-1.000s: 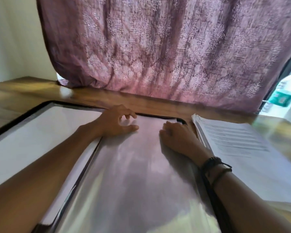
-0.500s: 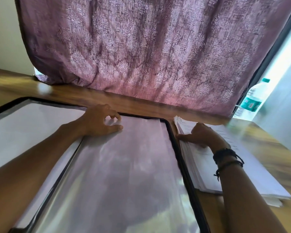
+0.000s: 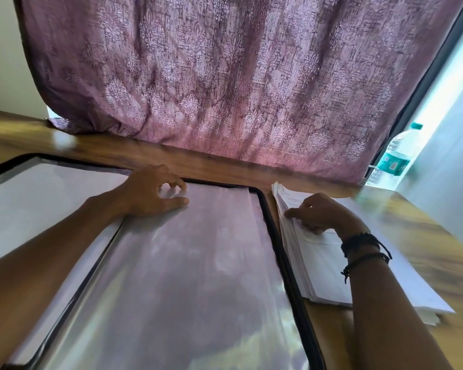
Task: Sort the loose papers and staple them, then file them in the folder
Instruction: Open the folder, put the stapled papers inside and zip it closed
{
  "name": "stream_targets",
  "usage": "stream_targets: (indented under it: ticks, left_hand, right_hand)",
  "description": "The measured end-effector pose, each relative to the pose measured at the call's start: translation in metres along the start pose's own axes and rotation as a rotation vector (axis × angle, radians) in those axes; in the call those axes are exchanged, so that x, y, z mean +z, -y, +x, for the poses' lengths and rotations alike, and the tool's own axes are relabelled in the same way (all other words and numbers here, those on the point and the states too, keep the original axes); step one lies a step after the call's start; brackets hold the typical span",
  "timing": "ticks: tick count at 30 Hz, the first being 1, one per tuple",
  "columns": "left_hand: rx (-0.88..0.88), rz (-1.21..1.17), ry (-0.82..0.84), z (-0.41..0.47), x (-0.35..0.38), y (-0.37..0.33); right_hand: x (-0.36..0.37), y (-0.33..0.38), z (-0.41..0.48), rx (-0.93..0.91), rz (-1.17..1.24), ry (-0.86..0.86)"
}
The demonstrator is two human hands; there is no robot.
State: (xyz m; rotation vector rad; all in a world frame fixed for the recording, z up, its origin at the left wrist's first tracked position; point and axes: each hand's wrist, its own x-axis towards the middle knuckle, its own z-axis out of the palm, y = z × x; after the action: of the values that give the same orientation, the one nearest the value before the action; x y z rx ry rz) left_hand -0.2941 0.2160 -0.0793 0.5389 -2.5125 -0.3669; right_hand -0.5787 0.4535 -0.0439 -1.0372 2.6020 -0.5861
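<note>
A black-edged folder lies open on the wooden table, its shiny clear plastic sleeves facing up. My left hand rests on the top edge of the right-hand sleeve, fingers curled and thumb flat on the plastic. To the right of the folder sits a thick stack of printed papers. My right hand lies on the stack near its top left corner, thumb tucked under the uppermost sheets and fingers over them. Two dark bracelets circle that wrist.
A purple patterned curtain hangs along the back of the wooden table. A clear water bottle with a teal label stands at the back right by the window. The folder's left page reaches the left frame edge.
My right hand left the folder's sleeve, moved right onto the paper stack and took hold of the top sheets. My left hand stayed on the sleeve. The view shifted right.
</note>
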Motion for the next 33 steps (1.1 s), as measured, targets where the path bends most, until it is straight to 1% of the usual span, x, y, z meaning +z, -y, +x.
stream_targets:
  ticks: [3,5,7,9,12,16,19,21,22,24,26,28,30,31,33]
  left_hand:
    - [0.002,0.0,0.004,0.0,-0.001,-0.002]
    - [0.005,-0.006,-0.001,0.0,0.0,-0.002]
    - [-0.017,-0.075,-0.002,-0.001,0.001,-0.003]
    - [-0.039,-0.171,-0.002,0.001,0.002,-0.009]
    - [-0.038,-0.311,-0.009,0.004,0.005,-0.021]
    - [-0.081,-0.523,0.015,0.003,0.007,-0.044]
    - [-0.108,-0.677,0.128,0.003,0.008,-0.064]
    - [-0.16,-0.819,0.225,0.002,0.007,-0.075]
    - [-0.187,-0.894,0.239,0.001,0.006,-0.081]
    - [-0.193,-1.003,0.227,0.0,0.007,-0.087]
    - [-0.221,-1.036,0.22,0.001,0.007,-0.088]
    - [-0.233,-1.072,0.222,0.001,0.006,-0.082]
    - [-0.282,-1.112,0.151,0.003,0.006,-0.075]
    - [-0.305,-1.11,0.103,0.004,0.005,-0.073]
    - [-0.359,-1.119,0.031,0.005,0.0,-0.073]
  right_hand:
    - [0.006,0.005,-0.003,-0.09,-0.054,-0.086]
    - [0.009,0.005,-0.005,-0.162,-0.073,-0.184]
    - [0.007,0.006,-0.006,-0.201,-0.035,-0.285]
    - [0.002,0.009,-0.006,-0.255,0.063,-0.38]
    - [-0.004,0.024,-0.016,-0.33,0.33,-0.451]
    - [0.006,0.057,-0.033,-0.417,0.641,-0.421]
    - [0.025,0.082,-0.044,-0.517,0.801,-0.333]
    - [0.042,0.096,-0.05,-0.571,0.827,-0.283]
    - [0.05,0.101,-0.053,-0.591,0.831,-0.251]
    - [0.066,0.111,-0.059,-0.621,0.853,-0.109]
    - [0.078,0.115,-0.06,-0.624,0.872,0.03]
    - [0.08,0.113,-0.057,-0.599,0.933,0.078]
    - [0.077,0.109,-0.053,-0.576,0.997,0.035]
    - [0.073,0.107,-0.05,-0.572,0.97,-0.046]
    - [0.067,0.098,-0.041,-0.543,0.801,-0.259]
